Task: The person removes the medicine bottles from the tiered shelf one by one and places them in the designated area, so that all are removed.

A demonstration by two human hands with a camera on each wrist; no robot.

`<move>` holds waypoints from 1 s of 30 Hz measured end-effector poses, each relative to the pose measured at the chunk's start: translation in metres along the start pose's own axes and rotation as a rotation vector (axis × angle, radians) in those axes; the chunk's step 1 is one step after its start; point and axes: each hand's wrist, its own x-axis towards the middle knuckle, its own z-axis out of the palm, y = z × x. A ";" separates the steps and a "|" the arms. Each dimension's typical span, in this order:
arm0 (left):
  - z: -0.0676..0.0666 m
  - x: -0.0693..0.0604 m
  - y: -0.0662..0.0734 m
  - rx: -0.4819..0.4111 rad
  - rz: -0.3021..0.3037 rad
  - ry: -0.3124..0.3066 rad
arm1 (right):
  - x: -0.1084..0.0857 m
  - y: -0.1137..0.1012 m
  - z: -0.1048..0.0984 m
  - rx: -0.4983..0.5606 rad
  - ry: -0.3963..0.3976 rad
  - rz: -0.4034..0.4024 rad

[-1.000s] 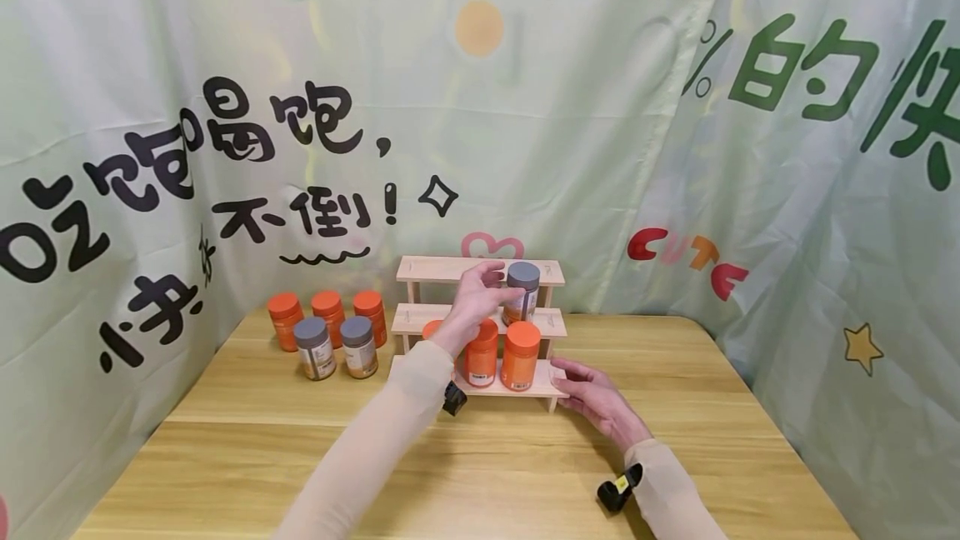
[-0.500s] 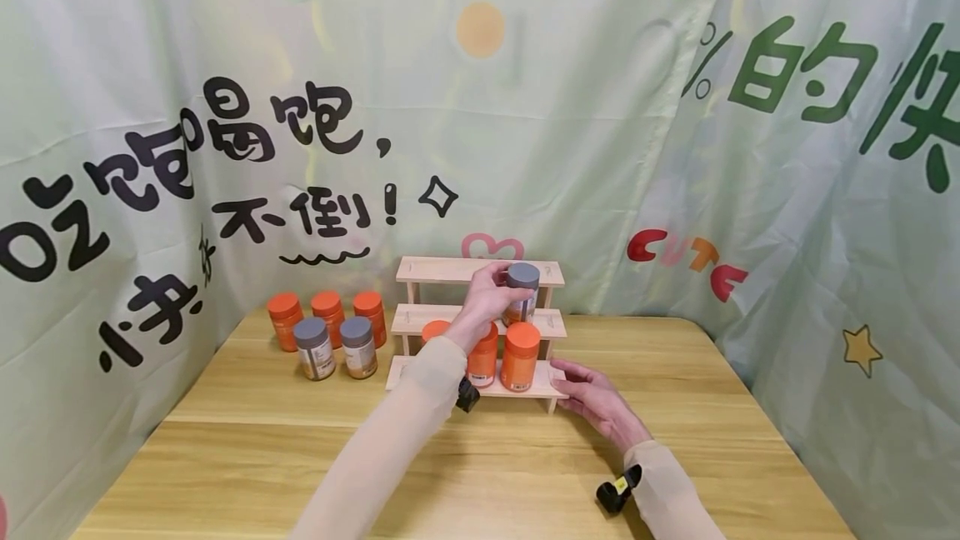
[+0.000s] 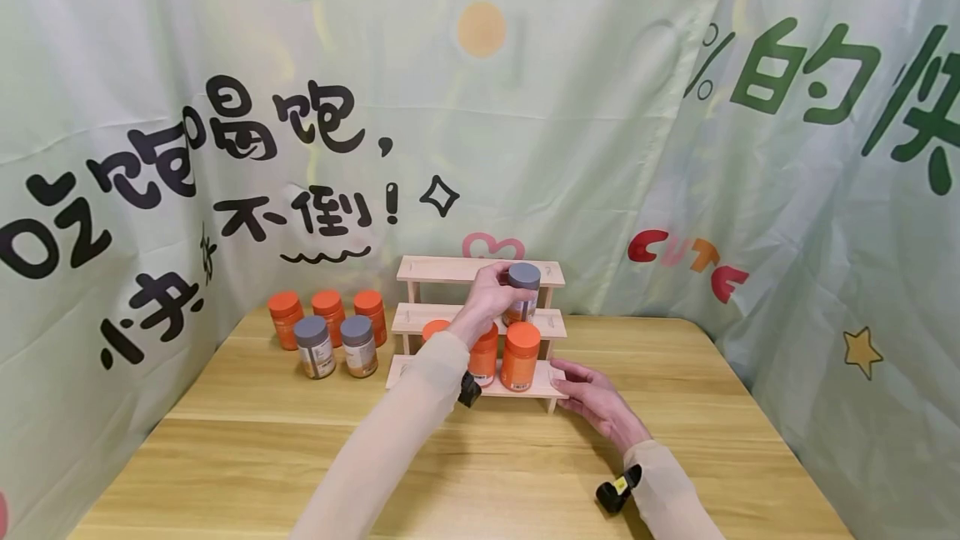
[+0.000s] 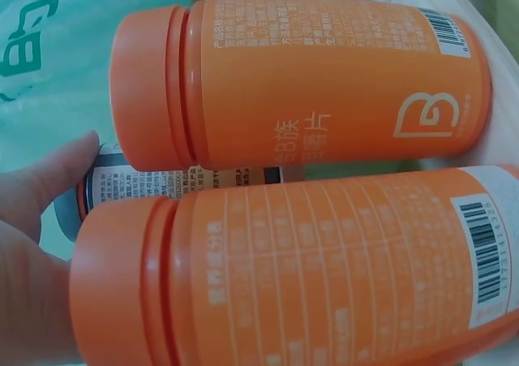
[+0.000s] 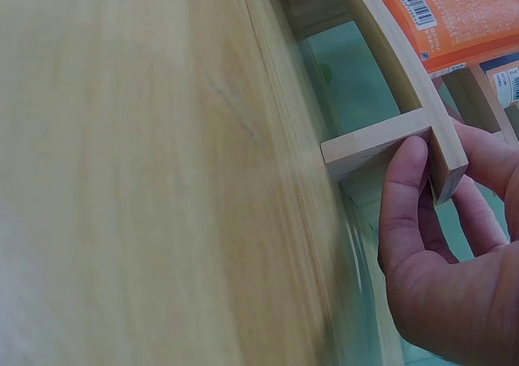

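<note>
My left hand (image 3: 491,302) reaches over the front row and grips a grey-lidded jar (image 3: 527,277) at the right of the wooden rack's middle tier. Its thumb lies across the jar's near side; the other fingers go behind. Orange jars (image 3: 521,357) stand upright on the bottom tier, one mostly behind my left arm. In the left wrist view two orange jars (image 4: 324,82) partly cover the grey-lidded one (image 4: 146,179). My right hand (image 5: 454,244) pinches the right end of the rack's bottom shelf (image 5: 448,159), thumb beside the leg.
Left of the rack (image 3: 442,269), three orange-lidded jars (image 3: 327,315) stand behind two grey-lidded ones (image 3: 315,348) on the wooden table (image 3: 525,473). A printed cloth (image 3: 562,107) hangs behind and along both sides. The rack's top tier carries no jar.
My left hand has moved slightly right and its fingers have closed round the grey-lidded jar. The jar stays in place, and my right hand keeps its hold on the shelf end.
</note>
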 end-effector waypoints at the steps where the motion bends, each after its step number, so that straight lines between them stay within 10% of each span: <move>1: -0.001 0.000 0.000 0.004 0.002 -0.004 | 0.000 0.000 0.000 0.000 0.000 -0.001; 30: -0.045 -0.009 0.021 -0.135 0.206 0.063 | 0.000 0.001 0.000 -0.004 -0.008 -0.013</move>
